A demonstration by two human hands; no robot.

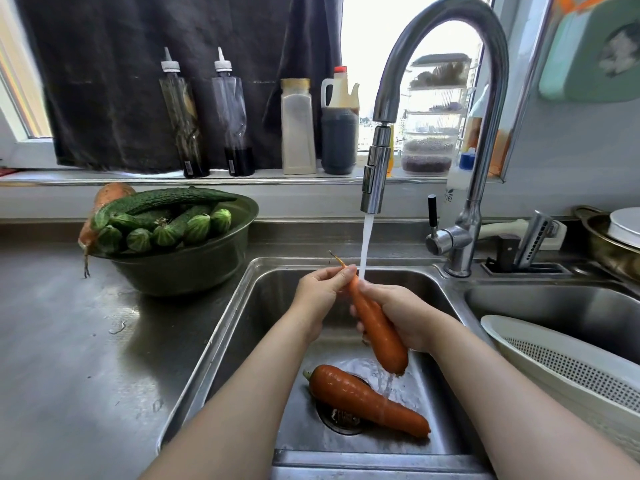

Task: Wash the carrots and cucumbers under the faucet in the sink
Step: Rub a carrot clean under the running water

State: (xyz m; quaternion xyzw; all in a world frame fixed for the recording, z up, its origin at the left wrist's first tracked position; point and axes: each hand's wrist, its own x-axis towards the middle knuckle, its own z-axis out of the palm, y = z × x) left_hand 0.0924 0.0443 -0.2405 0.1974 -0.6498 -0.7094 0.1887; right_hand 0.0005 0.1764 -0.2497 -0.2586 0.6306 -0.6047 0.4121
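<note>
- Orange front and centre: a carrot (375,327) is up over the steel sink (221,323), slanting from its thin far tip down to its fat near end.
- The left hand (320,292) pinches the thin tip, and the right hand (405,313) is wrapped round the middle.
- The faucet (375,174) is running, and the water stream (365,244) lands on the carrot just beside the fingers, then pours off the fat end.
- A second carrot (367,400) lies on the sink floor, across the drain (337,419).
- The cucumbers (166,220) wait heaped in a green bowl (194,271) on the table (69,341) to the left, with a third carrot (107,195) hanging over the bowl's far-left rim.
- The risks, as I judge them:
  - A wet carrot is slick, so a loose right-hand grip could drop it onto the one below.
  - The stream hitting high on the carrot may spray out onto the table.
  - The carrot over the drain could slow the outflow and let water pool.
  - The long cucumber lying across the heap could roll off if the bowl is nudged.
- Writing: a white bottle (453,188) behind the faucet shows letters ending in "me", the rest hidden. The barcode stickers on the dark windowsill bottles (233,133) are too small to read.
</note>
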